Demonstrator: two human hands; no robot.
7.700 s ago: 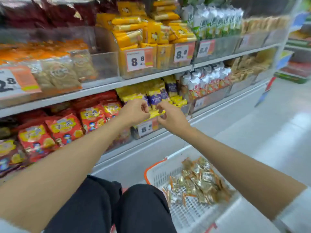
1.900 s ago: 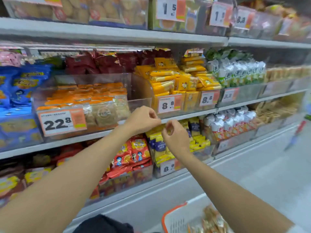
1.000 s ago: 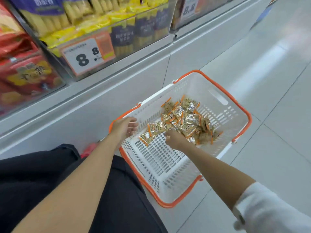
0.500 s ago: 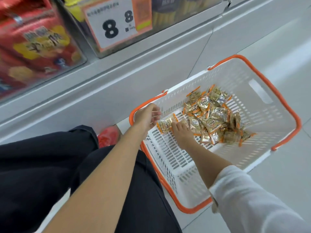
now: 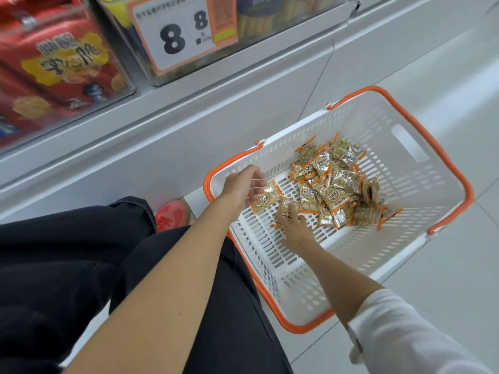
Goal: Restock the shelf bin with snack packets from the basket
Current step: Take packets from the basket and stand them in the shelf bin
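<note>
Over the shelf-side end of the basket [image 5: 378, 122], the left hand [image 5: 241, 186] hangs cupped with its fingers loosely curled. One packet [image 5: 266, 197] lies against its fingertips; whether it is gripped cannot be told. The right hand [image 5: 295, 226] pinches a second packet [image 5: 286, 207] off the basket floor. The pile of packets [image 5: 334, 184] lies just beyond. Change: two seconds ago both hands were up at the shelf; now both are down in the basket. Judgement: a fresh pick-up round begins, with plenty left to shelve.

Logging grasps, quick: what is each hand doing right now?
Left hand: open, fingers relaxed over the basket.
Right hand: grip on a snack packet.
</note>
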